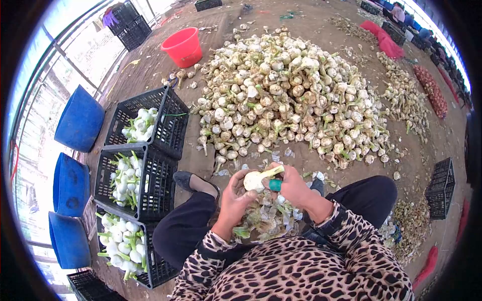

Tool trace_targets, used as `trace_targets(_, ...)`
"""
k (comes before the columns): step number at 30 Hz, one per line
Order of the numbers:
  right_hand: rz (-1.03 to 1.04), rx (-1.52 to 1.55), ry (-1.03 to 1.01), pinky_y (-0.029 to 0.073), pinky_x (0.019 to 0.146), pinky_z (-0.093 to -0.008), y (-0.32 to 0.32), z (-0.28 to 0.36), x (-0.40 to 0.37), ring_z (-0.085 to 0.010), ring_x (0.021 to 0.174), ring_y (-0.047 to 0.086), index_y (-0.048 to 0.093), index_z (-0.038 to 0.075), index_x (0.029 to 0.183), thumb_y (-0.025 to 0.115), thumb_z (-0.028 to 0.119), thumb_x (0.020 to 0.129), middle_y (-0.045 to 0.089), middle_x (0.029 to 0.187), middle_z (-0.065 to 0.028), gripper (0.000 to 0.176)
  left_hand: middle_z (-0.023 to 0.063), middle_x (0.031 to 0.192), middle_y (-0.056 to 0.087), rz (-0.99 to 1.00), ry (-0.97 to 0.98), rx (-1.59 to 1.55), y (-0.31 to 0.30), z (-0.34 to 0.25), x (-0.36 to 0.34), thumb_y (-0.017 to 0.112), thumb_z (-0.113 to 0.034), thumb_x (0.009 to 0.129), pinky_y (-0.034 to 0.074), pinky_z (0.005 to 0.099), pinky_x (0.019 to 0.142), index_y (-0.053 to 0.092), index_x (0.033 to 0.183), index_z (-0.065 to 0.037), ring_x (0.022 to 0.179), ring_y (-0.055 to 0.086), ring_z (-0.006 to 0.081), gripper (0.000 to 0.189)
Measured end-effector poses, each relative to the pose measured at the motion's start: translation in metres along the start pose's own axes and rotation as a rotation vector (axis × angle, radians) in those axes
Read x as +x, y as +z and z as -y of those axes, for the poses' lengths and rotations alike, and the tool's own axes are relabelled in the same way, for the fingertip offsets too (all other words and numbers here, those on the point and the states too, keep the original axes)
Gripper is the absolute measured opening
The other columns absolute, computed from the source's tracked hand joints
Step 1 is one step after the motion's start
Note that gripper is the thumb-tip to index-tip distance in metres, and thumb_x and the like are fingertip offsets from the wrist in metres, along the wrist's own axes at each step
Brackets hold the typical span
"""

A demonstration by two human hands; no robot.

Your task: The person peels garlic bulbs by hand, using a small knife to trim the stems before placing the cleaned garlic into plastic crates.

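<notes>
A pale garlic bulb [254, 181] with a greenish stem is held between my two hands over my lap. My left hand [234, 196] cups the bulb from the left, fingers curled around its side. From the right, my right hand [295, 187] grips it near the stem, with a green wrap [274, 185] around the thumb. Loose papery skins [268, 215] litter the ground below, between my legs. Just beyond my hands rises a large heap of unpeeled garlic [291, 95], stems still on.
Three black crates to my left, such as the nearest crate [159, 256], hold cleaned white garlic [123, 243]. Blue tubs [71, 185] stand beyond them. A red bucket [183, 47] sits behind the crates. At right are another black crate [441, 188] and a netted red sack [431, 91].
</notes>
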State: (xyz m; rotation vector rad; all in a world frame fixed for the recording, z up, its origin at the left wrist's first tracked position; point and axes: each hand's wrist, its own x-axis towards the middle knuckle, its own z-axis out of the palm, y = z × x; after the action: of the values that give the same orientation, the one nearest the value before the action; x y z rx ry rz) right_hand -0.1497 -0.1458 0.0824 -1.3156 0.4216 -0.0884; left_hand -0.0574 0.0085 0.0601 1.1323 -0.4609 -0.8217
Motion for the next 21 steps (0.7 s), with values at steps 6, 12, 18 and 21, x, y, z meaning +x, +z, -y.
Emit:
trace_targets(6, 0.096, -0.043, -0.053, 0.040, 0.047, -0.0219, -0.012, 0.007, 0.004, -0.0067, 0.053, 0.051, 0.057, 0.003, 0.094, 0.063, 0.014, 0.085, 0.055, 0.069, -0.0001, 0.016, 0.0088, 0.119, 0.051, -0.021, -0.250, -0.457, 0.001, 0.001, 0.003, 0.068, -0.026, 0.082, 0.044, 0.0335, 0.092, 0.040, 0.127, 0.000, 0.109, 0.052, 0.0198, 0.059)
trace_targets(12, -0.102, -0.255, -0.096, 0.042, 0.050, -0.0227, -0.007, -0.015, 0.004, -0.0058, 0.058, 0.049, 0.058, 0.004, 0.094, 0.061, 0.011, 0.084, 0.053, 0.068, 0.0007, 0.012, 0.0089, 0.115, 0.053, -0.147, -0.260, -0.304, 0.012, 0.011, 0.006, 0.065, -0.021, 0.084, 0.047, 0.0334, 0.089, 0.040, 0.128, -0.003, 0.104, 0.055, 0.0203, 0.054)
trace_targets(18, 0.152, 0.240, 0.008, 0.050, 0.055, -0.0228, -0.023, -0.011, 0.002, -0.0068, 0.069, 0.057, 0.060, 0.005, 0.095, 0.060, 0.007, 0.084, 0.058, 0.078, 0.0010, 0.011, 0.0108, 0.120, 0.053, -0.005, -0.327, -0.431, 0.001, 0.002, 0.005, 0.071, -0.022, 0.079, 0.047, 0.0333, 0.091, 0.040, 0.131, -0.001, 0.108, 0.056, 0.0216, 0.064)
trace_targets(21, 0.102, 0.646, 0.112, 0.054, 0.058, -0.0238, -0.028, -0.020, 0.004, -0.0101, 0.073, 0.061, 0.056, 0.004, 0.105, 0.058, 0.005, 0.085, 0.060, 0.087, -0.0008, 0.020, 0.0114, 0.124, 0.053, 0.057, -0.320, -0.576, -0.001, 0.003, 0.006, 0.071, -0.019, 0.077, 0.049, 0.0380, 0.091, 0.039, 0.132, -0.002, 0.111, 0.054, 0.0245, 0.066)
